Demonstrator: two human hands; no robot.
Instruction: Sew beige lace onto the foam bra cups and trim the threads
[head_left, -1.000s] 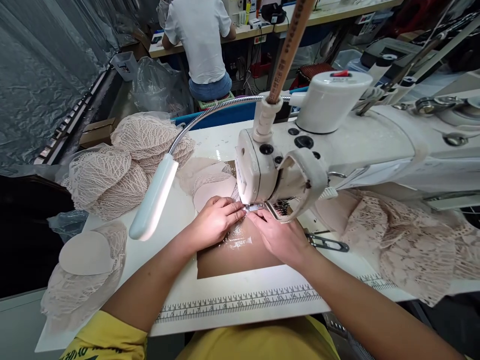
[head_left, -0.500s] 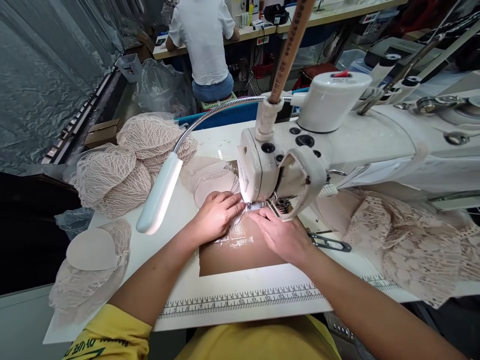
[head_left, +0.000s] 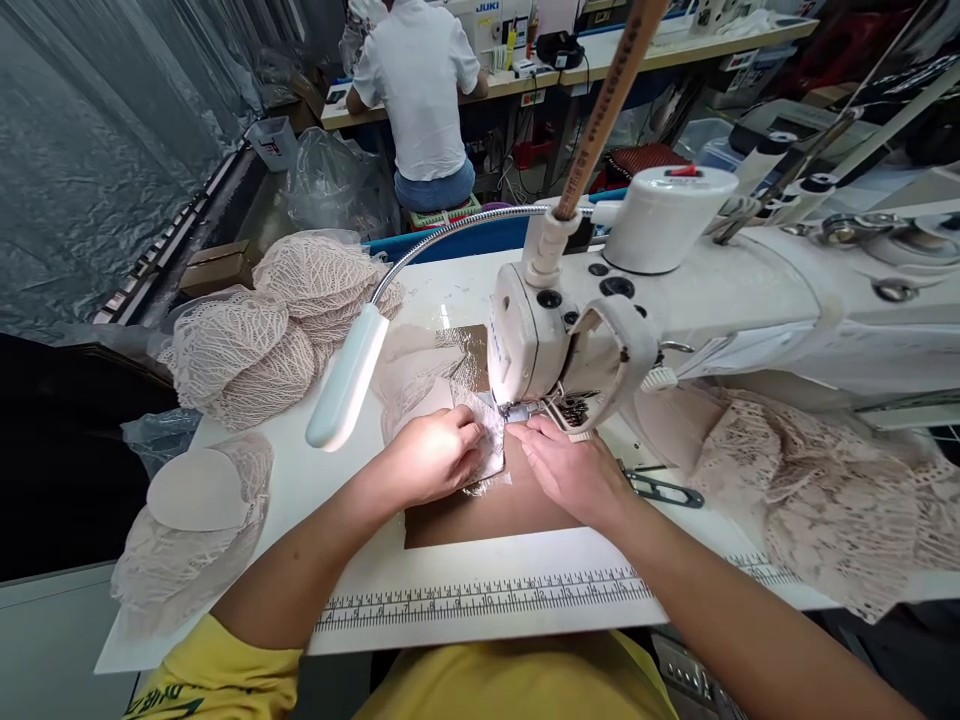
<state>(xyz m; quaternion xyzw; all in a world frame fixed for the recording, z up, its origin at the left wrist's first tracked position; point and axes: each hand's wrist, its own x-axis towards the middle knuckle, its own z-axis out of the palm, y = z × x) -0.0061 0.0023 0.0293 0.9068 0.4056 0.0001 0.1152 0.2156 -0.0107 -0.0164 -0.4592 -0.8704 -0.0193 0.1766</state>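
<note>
My left hand (head_left: 433, 455) has its fingers curled down on a small pale lace piece (head_left: 489, 440) lying on the brown plate in front of the needle. My right hand (head_left: 571, 470) lies flat just right of it, fingertips touching the fabric edge at the presser foot (head_left: 519, 410). The white sewing machine (head_left: 675, 300) stands over both hands. More beige cup pieces (head_left: 420, 375) lie behind my left hand.
A flexible lamp (head_left: 346, 380) hangs over the table's left part. Lace cups are piled at the back left (head_left: 255, 335) and front left (head_left: 195, 520). Thread snips (head_left: 660, 488) and lace fabric (head_left: 810, 500) lie to the right. A printed ruler (head_left: 480, 598) runs along the front edge. A person in white (head_left: 420, 95) sits beyond.
My left hand has drawn back toward me and curled over the lace piece, which has shifted with it. My right hand stays by the presser foot. The view has moved slightly.
</note>
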